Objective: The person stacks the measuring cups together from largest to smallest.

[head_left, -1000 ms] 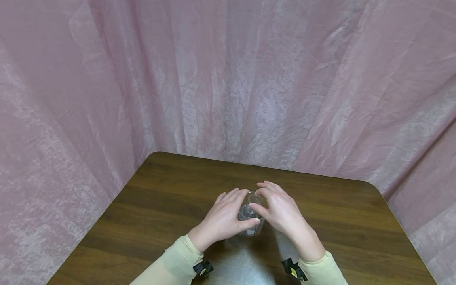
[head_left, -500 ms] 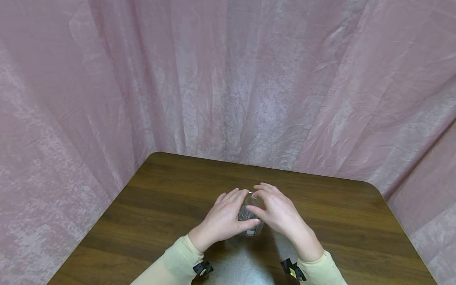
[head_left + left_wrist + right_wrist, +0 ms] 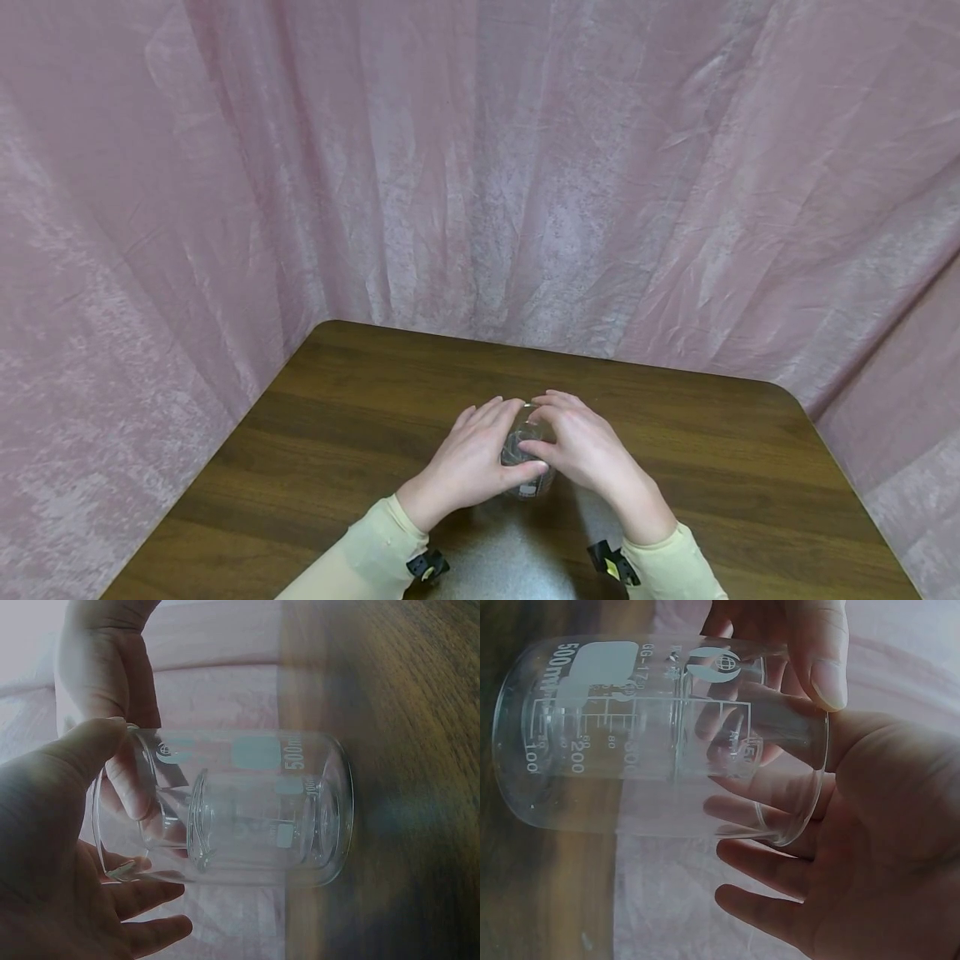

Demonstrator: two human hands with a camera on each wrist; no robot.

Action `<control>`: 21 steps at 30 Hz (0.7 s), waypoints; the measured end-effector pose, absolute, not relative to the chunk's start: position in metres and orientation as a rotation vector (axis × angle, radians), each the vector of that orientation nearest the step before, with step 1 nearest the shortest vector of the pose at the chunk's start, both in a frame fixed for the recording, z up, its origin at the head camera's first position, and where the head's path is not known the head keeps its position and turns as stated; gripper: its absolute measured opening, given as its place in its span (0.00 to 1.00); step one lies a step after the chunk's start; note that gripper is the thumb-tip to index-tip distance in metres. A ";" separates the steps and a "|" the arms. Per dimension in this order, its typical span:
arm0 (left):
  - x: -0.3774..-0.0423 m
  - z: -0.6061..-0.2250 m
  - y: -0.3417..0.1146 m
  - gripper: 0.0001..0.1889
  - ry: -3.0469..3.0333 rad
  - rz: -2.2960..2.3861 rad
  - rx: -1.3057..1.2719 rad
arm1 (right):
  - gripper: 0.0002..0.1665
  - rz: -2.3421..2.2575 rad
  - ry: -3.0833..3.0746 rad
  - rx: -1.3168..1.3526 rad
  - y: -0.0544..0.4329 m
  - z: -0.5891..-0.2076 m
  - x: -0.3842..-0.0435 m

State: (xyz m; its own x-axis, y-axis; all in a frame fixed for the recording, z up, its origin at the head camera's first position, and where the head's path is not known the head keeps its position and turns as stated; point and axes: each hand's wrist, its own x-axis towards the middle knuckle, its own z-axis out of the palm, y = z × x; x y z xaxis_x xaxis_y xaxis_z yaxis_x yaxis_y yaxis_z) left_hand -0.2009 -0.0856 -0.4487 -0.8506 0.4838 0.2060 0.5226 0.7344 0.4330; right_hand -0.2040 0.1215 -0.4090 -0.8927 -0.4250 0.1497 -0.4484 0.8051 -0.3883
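Observation:
A large clear glass beaker (image 3: 604, 667) marked 500 ml stands upright on the table in front of me. In the left wrist view a smaller beaker (image 3: 247, 829) sits inside it near the bottom. My left hand (image 3: 472, 458) grips the large beaker's rim from the left, thumb on the near side and fingers on the far side. My right hand (image 3: 588, 446) reaches into the mouth from the right. Its thumb and fingers pinch a still smaller clear beaker (image 3: 166, 825), above the inner beaker's rim. Fingers and overlapping glass partly hide this small one.
The brown wooden table (image 3: 360, 367) surrounds the glassware, with a bright reflection near its front. Pink curtains (image 3: 480, 167) hang behind and beside it. Black wrist straps (image 3: 427, 566) are worn over pale sleeves.
My right hand has moved slightly down and left, lowering the small beaker further into the large one. My left hand and the large beaker have stayed in place.

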 end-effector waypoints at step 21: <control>-0.201 -0.450 -0.085 0.49 -2.821 -0.758 -0.833 | 0.16 0.647 -3.049 0.644 0.117 -0.406 -0.212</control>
State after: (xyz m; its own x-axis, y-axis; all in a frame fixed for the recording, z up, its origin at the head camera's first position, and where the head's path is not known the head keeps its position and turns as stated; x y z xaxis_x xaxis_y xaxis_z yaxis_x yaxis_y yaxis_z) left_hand -0.2007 -0.0853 -0.4501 -0.8447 0.4820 0.2326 0.5337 0.7260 0.4337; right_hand -0.2120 0.1166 -0.4060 -0.9173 -0.3959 0.0431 -0.3793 0.8355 -0.3975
